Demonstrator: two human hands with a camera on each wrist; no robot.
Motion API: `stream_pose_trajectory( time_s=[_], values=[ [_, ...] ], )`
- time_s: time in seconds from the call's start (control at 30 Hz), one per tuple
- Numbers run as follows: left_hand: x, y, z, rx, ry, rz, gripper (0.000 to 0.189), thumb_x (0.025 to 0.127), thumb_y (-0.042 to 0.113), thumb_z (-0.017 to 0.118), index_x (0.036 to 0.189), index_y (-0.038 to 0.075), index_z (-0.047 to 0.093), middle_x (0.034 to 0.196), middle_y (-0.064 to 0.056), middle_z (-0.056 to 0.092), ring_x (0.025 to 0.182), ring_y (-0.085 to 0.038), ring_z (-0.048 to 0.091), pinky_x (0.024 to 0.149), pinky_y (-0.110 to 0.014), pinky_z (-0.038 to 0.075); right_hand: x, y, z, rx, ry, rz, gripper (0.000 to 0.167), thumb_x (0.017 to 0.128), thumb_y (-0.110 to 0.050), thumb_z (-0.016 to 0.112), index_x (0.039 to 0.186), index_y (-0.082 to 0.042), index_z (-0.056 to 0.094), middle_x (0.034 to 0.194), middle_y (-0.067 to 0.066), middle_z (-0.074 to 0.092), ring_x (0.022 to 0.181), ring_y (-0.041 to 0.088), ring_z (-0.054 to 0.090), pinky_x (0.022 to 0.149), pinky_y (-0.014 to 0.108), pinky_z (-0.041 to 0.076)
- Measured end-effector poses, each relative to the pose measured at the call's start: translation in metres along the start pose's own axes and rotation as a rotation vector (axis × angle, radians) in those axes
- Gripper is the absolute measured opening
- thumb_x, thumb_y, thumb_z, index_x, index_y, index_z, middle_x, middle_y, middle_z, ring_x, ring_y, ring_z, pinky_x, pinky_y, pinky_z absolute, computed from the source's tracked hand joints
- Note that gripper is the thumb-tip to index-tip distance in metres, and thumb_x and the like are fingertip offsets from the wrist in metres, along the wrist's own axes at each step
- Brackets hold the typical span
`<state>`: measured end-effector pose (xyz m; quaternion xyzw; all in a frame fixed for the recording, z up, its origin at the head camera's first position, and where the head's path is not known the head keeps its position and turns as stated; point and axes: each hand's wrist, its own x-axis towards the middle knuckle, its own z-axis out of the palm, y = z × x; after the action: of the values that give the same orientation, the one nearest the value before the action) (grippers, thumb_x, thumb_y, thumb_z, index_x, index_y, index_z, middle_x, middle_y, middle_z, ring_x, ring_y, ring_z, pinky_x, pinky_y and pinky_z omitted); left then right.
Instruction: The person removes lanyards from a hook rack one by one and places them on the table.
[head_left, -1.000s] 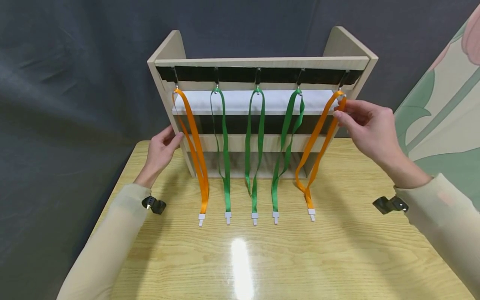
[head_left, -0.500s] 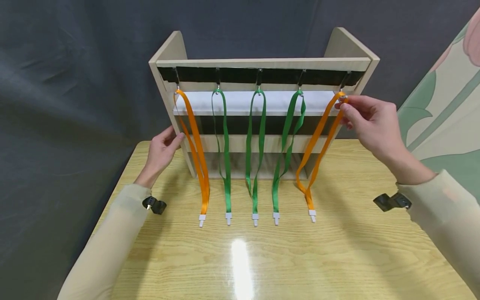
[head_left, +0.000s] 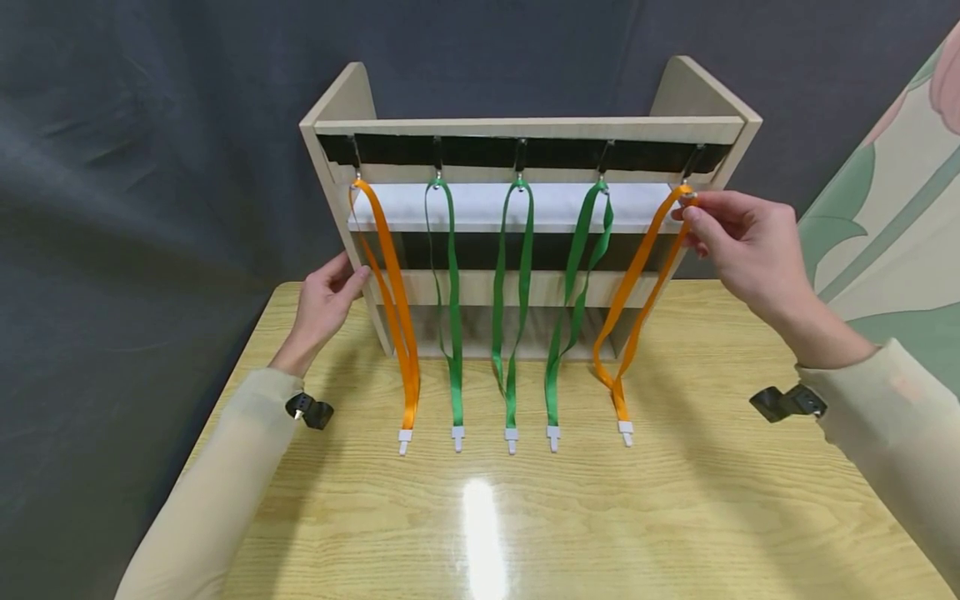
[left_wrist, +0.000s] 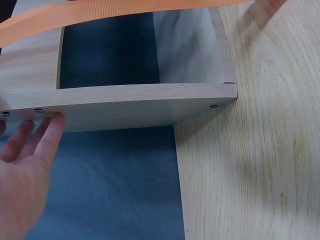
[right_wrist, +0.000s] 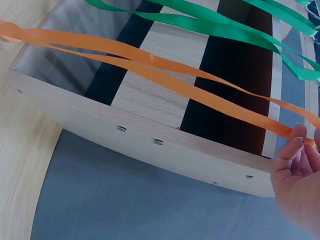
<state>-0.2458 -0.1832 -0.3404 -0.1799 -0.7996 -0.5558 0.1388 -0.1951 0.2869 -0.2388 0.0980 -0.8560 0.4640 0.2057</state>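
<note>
My right hand (head_left: 753, 237) pinches the upper part of the rightmost orange lanyard (head_left: 633, 271) between thumb and fingers, just below its hook. In the right wrist view that orange lanyard (right_wrist: 165, 75) runs slanting from the fingertips across the wooden rack. My left hand (head_left: 322, 304) rests against the rack's left side; the left wrist view shows its fingers (left_wrist: 50, 137) lying nearly straight on the side panel. Between the two orange lanyards hang several green lanyards (head_left: 525, 267). The leftmost orange lanyard (head_left: 393, 283) hangs near my left hand, untouched by it. White clips end all the straps.
The wooden rack (head_left: 525, 127) stands at the back of the wood-grain table (head_left: 570, 517). Metal hooks (head_left: 521, 154) line its black strip. Behind hangs a dark cloth (head_left: 510, 50); a flower-patterned cloth (head_left: 885, 225) is at the right.
My right hand has slid slightly upward along the orange lanyard, closer to the hook. The left hand has stayed on the rack's side. The view has shifted a little.
</note>
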Motion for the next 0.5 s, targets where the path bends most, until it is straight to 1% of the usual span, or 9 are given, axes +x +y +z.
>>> stream_pose_trajectory(
  time_s=[0.13, 0.3, 0.5],
  values=[
    [0.0, 0.0001, 0.0003, 0.002, 0.0, 0.007, 0.042, 0.098, 0.014, 0.056, 0.137, -0.001, 0.051, 0.117, -0.023, 0.06, 0.097, -0.03, 0.061, 0.075, -0.021, 0.053, 0.0, 0.0009, -0.0002, -0.02, -0.007, -0.001, 0.033, 0.094, -0.014, 0.062, 0.119, 0.006, 0.063, 0.095, 0.004, 0.067, 0.073, 0.012, 0.06, 0.062, 0.011, 0.05],
    [0.0003, 0.0001, 0.0003, 0.011, 0.003, 0.011, 0.042, 0.097, 0.014, 0.057, 0.136, -0.001, 0.051, 0.116, -0.023, 0.061, 0.096, -0.029, 0.061, 0.075, -0.021, 0.053, 0.0018, 0.0023, -0.001, -0.014, -0.001, -0.008, 0.032, 0.093, -0.013, 0.063, 0.117, 0.007, 0.064, 0.094, 0.005, 0.067, 0.071, 0.013, 0.06, 0.061, 0.011, 0.05],
    [0.0004, 0.0006, 0.0001, 0.021, 0.004, 0.009, 0.041, 0.098, 0.014, 0.057, 0.136, -0.001, 0.052, 0.115, -0.022, 0.061, 0.096, -0.032, 0.061, 0.075, -0.021, 0.053, 0.0046, 0.0014, -0.0033, -0.011, 0.019, -0.02, 0.03, 0.092, -0.013, 0.064, 0.115, 0.006, 0.065, 0.09, 0.005, 0.068, 0.07, 0.012, 0.06, 0.06, 0.011, 0.05]
  ],
)
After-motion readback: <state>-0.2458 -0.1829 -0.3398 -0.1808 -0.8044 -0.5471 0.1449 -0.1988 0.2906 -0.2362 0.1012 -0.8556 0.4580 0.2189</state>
